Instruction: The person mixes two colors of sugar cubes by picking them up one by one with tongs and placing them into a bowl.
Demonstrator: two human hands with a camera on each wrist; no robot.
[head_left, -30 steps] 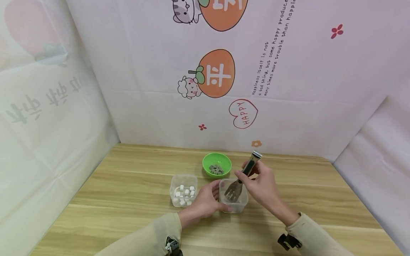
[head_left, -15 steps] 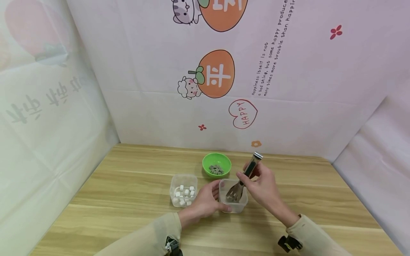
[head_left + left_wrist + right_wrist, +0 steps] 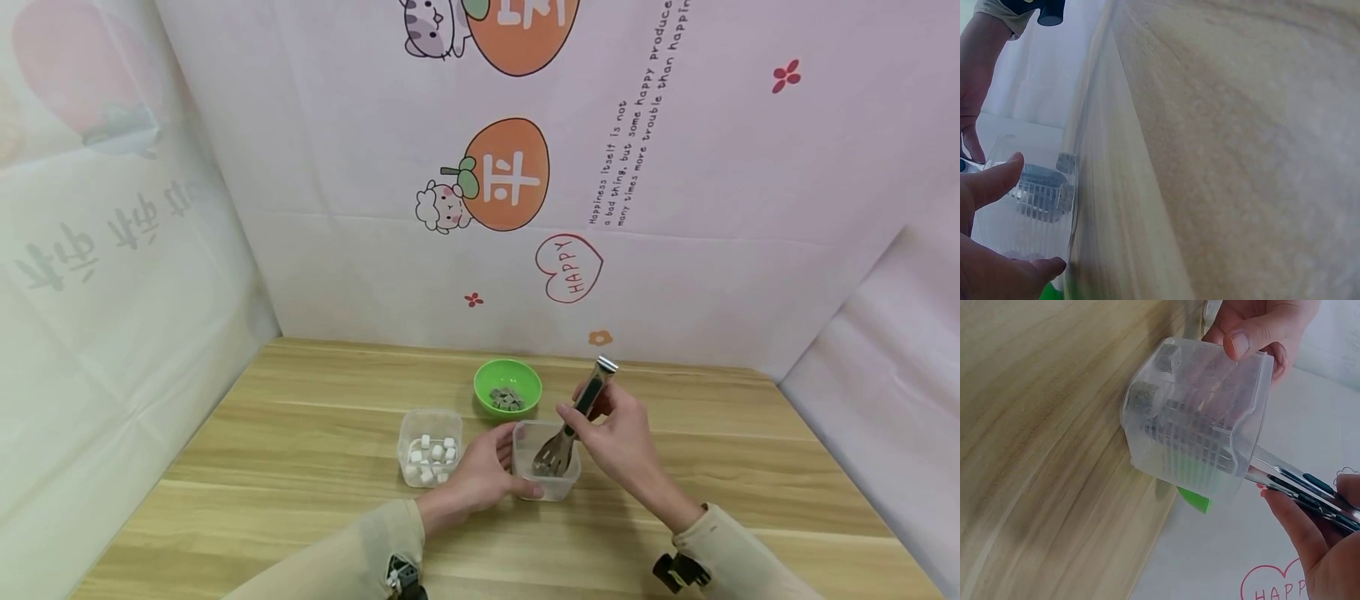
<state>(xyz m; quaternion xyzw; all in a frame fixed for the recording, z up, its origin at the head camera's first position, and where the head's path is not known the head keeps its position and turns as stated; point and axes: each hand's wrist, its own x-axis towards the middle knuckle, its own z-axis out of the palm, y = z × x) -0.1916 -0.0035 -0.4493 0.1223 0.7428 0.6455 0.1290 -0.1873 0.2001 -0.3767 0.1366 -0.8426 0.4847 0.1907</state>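
Note:
My left hand [image 3: 483,473] holds a clear plastic container [image 3: 551,490] by its left side, the thumb at the front. In my right hand [image 3: 617,429] are metal tongs [image 3: 590,394] with dark grips and slotted heads. They slant down into the container, heads near its bottom. In the right wrist view, two greyish cubes [image 3: 1142,397] show through the container's wall at the bottom; whether the tongs touch one I cannot tell. A green bowl [image 3: 487,377] with several grey cubes [image 3: 507,399] stands just behind.
A second clear container [image 3: 411,425] holding several white cubes [image 3: 437,451] stands left of my left hand. The wooden table [image 3: 300,467] meets printed white cloth walls [image 3: 360,275] at the back and sides.
The tongs have shifted slightly right inside the container, together with my right hand, and their heads have turned a little. My left hand and the container have stayed in place.

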